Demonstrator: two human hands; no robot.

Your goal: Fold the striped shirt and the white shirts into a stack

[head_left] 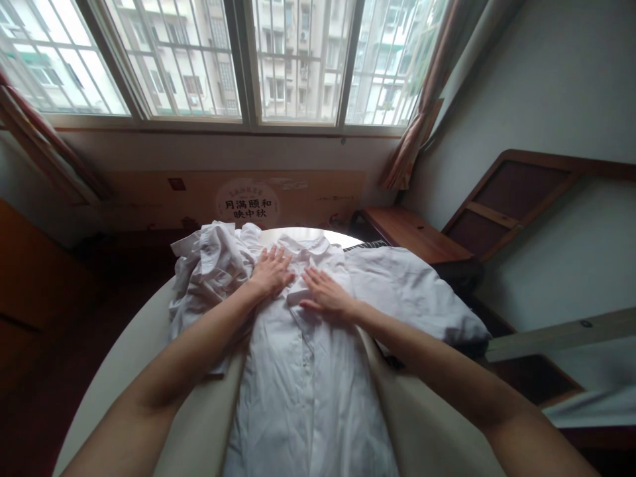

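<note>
A white button-up shirt (303, 371) lies flat, front up, along the middle of a round pale table (124, 351), collar toward the window (248, 59). The left hand (271, 271) rests open, palm down, on its upper chest; the right hand (325, 295) lies open and flat just beside it. Crumpled white clothes (209, 271) sit left, another white garment (412, 291) right

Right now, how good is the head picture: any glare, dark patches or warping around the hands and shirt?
Head view: the window is bright and washed out, the floor at left falls into deep shadow, and straight edges bow from wide-angle distortion. The left hand and right hand lie flat on the white shirt, evenly lit and fairly sharp; the forearms stretch large near the bottom edge.
</note>
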